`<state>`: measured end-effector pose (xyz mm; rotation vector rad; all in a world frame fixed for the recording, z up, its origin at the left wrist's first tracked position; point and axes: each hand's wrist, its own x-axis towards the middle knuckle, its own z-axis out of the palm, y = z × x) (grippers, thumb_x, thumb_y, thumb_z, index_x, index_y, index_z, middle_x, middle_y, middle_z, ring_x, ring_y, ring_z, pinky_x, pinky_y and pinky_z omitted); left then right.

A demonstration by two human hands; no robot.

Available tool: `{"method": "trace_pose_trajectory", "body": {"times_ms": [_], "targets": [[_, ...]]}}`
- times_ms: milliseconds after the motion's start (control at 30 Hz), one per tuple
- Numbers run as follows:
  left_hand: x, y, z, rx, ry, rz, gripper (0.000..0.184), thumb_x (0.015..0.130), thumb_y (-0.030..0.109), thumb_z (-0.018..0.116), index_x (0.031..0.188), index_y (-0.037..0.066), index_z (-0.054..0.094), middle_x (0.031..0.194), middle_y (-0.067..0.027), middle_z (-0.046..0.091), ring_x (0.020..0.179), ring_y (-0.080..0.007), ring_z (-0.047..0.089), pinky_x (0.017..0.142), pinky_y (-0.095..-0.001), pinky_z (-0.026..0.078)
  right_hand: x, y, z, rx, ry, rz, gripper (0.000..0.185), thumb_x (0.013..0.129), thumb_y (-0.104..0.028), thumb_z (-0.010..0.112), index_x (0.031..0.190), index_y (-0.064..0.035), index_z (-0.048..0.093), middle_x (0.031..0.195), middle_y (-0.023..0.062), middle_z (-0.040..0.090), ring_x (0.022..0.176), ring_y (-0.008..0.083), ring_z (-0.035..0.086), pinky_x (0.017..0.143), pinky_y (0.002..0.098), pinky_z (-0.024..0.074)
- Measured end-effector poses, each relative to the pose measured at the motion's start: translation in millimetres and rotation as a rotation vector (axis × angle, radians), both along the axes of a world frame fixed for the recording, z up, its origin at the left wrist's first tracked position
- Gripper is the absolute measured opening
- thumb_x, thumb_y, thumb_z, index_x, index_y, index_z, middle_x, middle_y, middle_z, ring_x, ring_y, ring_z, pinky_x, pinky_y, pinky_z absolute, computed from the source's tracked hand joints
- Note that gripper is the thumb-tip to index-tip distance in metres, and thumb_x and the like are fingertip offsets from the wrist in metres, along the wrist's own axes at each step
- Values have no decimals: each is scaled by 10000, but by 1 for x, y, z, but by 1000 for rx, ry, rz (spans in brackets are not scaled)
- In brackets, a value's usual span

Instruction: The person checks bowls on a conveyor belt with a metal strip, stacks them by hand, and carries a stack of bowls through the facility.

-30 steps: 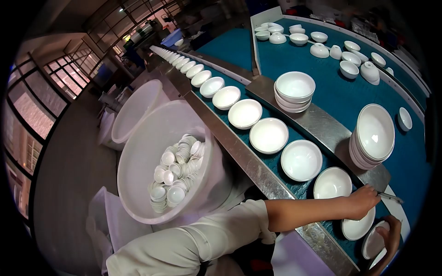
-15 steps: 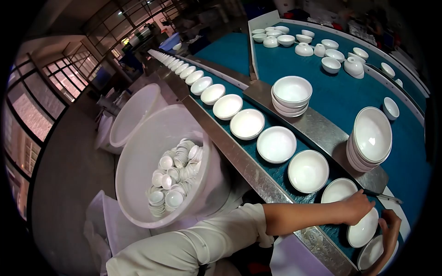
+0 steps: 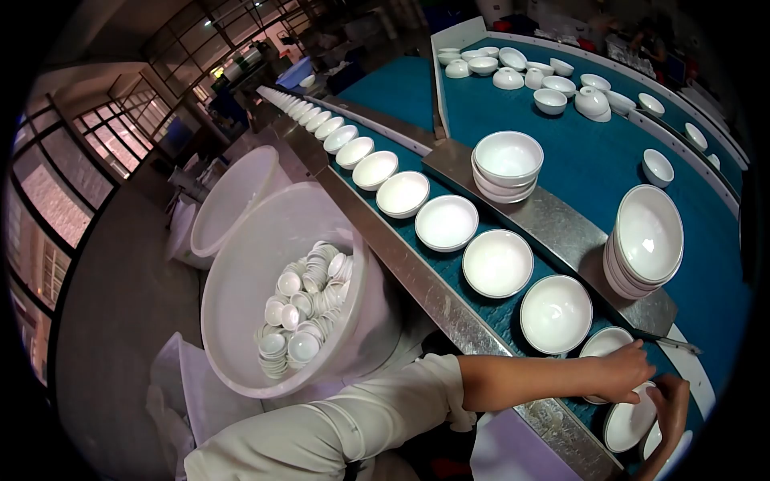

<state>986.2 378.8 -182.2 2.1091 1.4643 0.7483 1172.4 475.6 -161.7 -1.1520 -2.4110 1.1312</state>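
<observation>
My left hand (image 3: 630, 373) reaches across the conveyor belt from the left, fingers curled in. It hides parts of a white bowl (image 3: 603, 346) and of the top of another white bowl (image 3: 627, 423). What its fingers hold, if anything, is hidden. My right hand (image 3: 672, 399) is bent around the right rim of that second bowl, with a finger over its edge. Below my right hand, a further white bowl (image 3: 651, 441) is partly covered. A line of white bowls, including a nearby bowl (image 3: 556, 314), sits upright along the narrow belt (image 3: 507, 319).
A metal ledge (image 3: 561, 220) carries a short bowl stack (image 3: 508, 159) and a taller, tilted stack (image 3: 648, 236). Beyond it, a wide curved belt (image 3: 497, 112) bears scattered bowls. At left stands a large tub (image 3: 220, 321) with small white dishes (image 3: 303, 345).
The bowls in the narrow line have shifted toward me, down and right. Those on the curved belt have moved up and left. Both hands have lowered slightly; my right hand has come closer to the bowl.
</observation>
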Motion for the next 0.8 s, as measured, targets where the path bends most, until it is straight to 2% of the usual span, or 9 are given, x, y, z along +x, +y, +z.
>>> {"method": "trace_pose_trajectory", "body": {"times_ms": [67, 133, 233, 300, 367, 533, 633, 700, 800], "targets": [[4, 4, -1, -39, 80, 10, 412, 743, 153, 633, 1078, -78, 570, 899, -232, 624, 977, -366, 579, 1072, -515, 261, -9, -7, 23, -5, -69, 69, 188, 669, 78, 617, 857, 74, 626, 744, 140, 637, 672, 196, 605, 637, 310, 479], [12, 5, 3, -99, 177, -3, 485, 723, 44, 573, 1187, -93, 530, 904, -234, 632, 955, -355, 592, 1074, -509, 262, 5, -2, 18, 12, 3, 19, 165, 680, 73, 617, 844, 83, 622, 735, 164, 644, 654, 218, 620, 637, 309, 490], [20, 11, 10, -187, 238, -3, 487, 726, 28, 567, 1194, -98, 520, 911, -225, 634, 947, -357, 593, 1073, -501, 272, 27, 2, 14, 57, 51, -49, 157, 684, 61, 637, 838, 91, 620, 756, 191, 653, 678, 247, 642, 669, 318, 509], [27, 18, -1, -150, 238, 18, 437, 721, 12, 561, 1146, -87, 542, 924, -216, 629, 949, -355, 583, 1050, -494, 303, 38, 3, 4, 200, 149, -99, 173, 680, 36, 661, 842, 85, 624, 807, 197, 656, 754, 269, 648, 732, 331, 509], [39, 26, -9, -43, 225, 60, 374, 717, 16, 563, 1082, -65, 561, 949, -217, 620, 971, -352, 565, 1033, -478, 318, 48, 15, 14, 155, 15, 22, 231, 712, 37, 659, 936, 77, 619, 922, 199, 649, 847, 312, 636, 801, 362, 494], [68, 47, 9, 258, 408, 180, 284, 721, 55, 593, 987, -42, 580, 955, -194, 609, 961, -322, 550, 922, -449, 368, 64, 45, 17, 214, 246, -13, 174, 856, 17, 598, 1026, 50, 613, 944, 139, 656, 886, 217, 630, 825, 335, 487], [73, 3, 61, 415, 160, 72, 313, 745, 41, 596, 1040, -57, 557, 959, -185, 586, 919, -306, 531, 874, -421, 381, 56, 27, 43, 335, 241, 85, 259, 764, 125, 596, 1010, 45, 609, 980, 167, 649, 917, 269, 645, 815, 337, 507], [69, -49, 93, 414, -2, 75, 350, 771, 33, 599, 1104, -51, 529, 948, -172, 564, 896, -311, 522, 840, -405, 400, 51, -9, 82, 329, 251, 163, 258, 761, 79, 646, 1013, 25, 621, 1008, 172, 649, 957, 288, 639, 820, 339, 513], [57, -124, 73, 266, -83, 241, 355, 814, 55, 598, 1159, -6, 540, 919, -152, 596, 889, -305, 573, 826, -408, 445, 54, -36, 115, 463, 305, 250, 296, 763, -2, 697, 1052, -30, 640, 1035, 123, 660, 949, 283, 633, 799, 344, 513]]}}
